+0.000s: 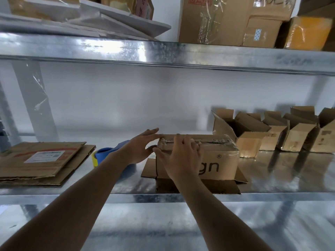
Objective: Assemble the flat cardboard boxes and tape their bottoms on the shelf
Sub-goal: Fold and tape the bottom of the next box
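A cardboard box (213,160) stands upside down near the front edge of the metal shelf (282,178), its open flaps splayed flat on the shelf surface beneath it and its bottom facing up. Clear tape (223,141) runs along the seam of that upturned bottom and wraps down over the right end. The left hand (139,147) reaches to the box's left end with its fingers extended and nearly straight, the fingertips touching the top left corner and the thumb against the end face; it grasps nothing. The right hand (183,154) lies over the box's front top edge, its fingers lightly bent and pressing down on the taped seam, the palm covering part of the printed lettering on the front face (only "gn" and a registered mark show); it too presses rather than clasps. Just to the left of the box, partly hidden behind the left forearm, sits a blue tape dispenser (107,153) with a yellowish roll. Farther left lies a stack of flat cardboard boxes (41,162), the top one bearing a white shipping label. To the right, toward the back of the shelf, a row of assembled boxes (272,134) stands with top flaps open. The upper shelf (163,51) carries larger cartons and white panels.
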